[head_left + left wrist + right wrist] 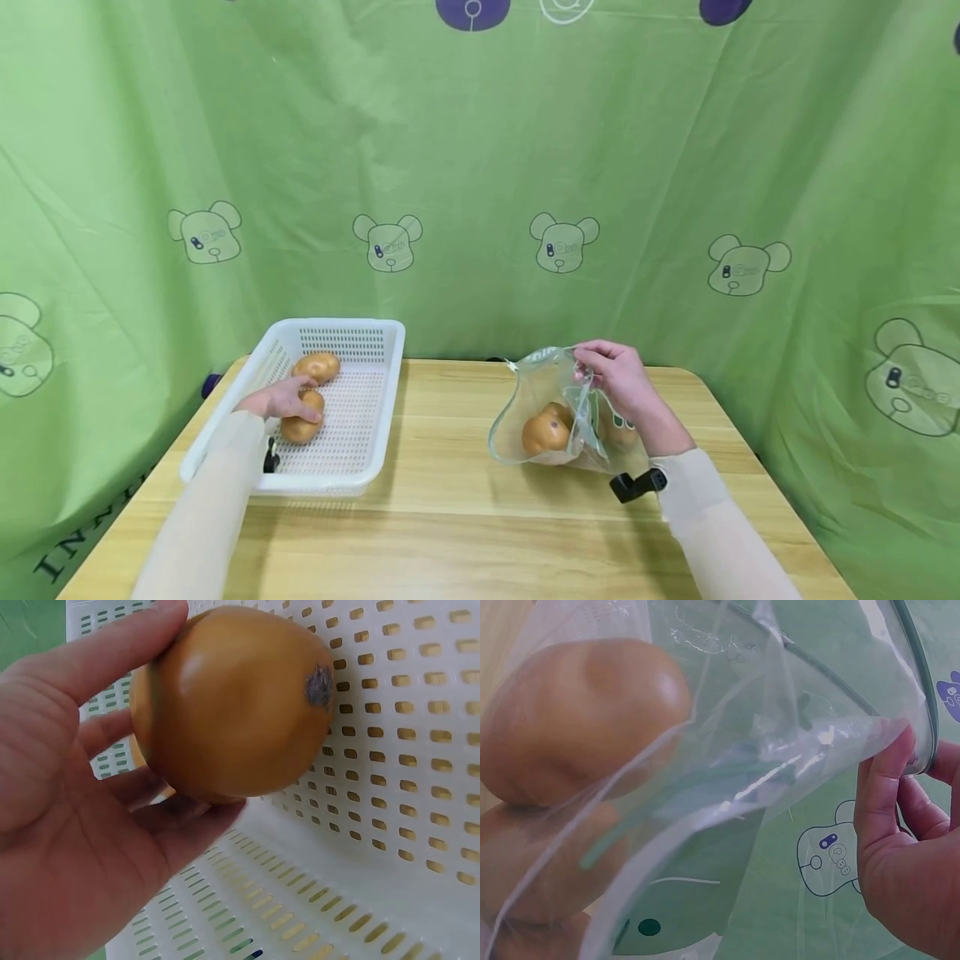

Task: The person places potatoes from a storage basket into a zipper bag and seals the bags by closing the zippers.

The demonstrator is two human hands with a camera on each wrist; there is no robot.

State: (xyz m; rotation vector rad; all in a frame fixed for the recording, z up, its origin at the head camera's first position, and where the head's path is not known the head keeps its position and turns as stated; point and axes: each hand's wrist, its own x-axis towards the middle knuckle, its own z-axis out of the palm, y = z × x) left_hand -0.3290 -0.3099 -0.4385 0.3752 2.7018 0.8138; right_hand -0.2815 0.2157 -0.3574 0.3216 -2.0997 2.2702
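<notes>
My left hand [288,399] reaches into a white perforated basket [384,417] and grips a smooth orange-brown potato [240,705]. Thumb and fingers curve round opposite sides of it, and a dark rough patch marks its end. Just beyond lies another potato [318,366], on the basket floor. Over on the right, my right hand [618,375] pinches the rim of a clear zip bag [510,425], thumb against fingers. Several potatoes [585,720] sit inside the bag, partly blurred by the plastic. The bag's mouth gapes toward the left.
The basket stands at the left of a wooden table [450,533], the bag on its right half. A green curtain [465,150] printed with bear heads hangs behind the table and along both sides.
</notes>
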